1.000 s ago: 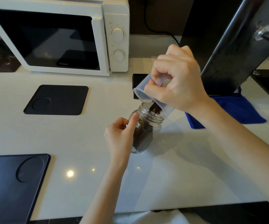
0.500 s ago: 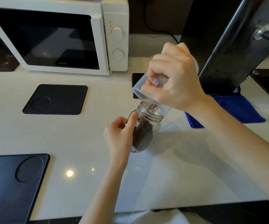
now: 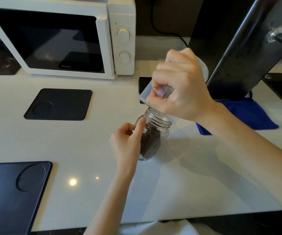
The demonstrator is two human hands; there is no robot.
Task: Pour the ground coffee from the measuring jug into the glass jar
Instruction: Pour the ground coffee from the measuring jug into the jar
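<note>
A small clear glass jar (image 3: 153, 133) stands on the white counter (image 3: 86, 141), holding dark ground coffee in its lower part. My left hand (image 3: 128, 141) grips its left side, index finger up against the neck. My right hand (image 3: 179, 89) holds a translucent plastic measuring jug (image 3: 145, 94) tipped steeply, its mouth over the jar's open rim. The hand hides most of the jug. No coffee shows inside the visible part of the jug.
A white microwave (image 3: 65, 38) stands at the back left. Black mats lie at middle left (image 3: 59, 104) and front left (image 3: 9, 192). A blue cloth (image 3: 248, 114) lies right of the jar, under a dark metal panel (image 3: 238, 48).
The jug has tipped further up and risen slightly; the dark coffee seen at its mouth a second ago is gone. The left hand and jar have stayed put.
</note>
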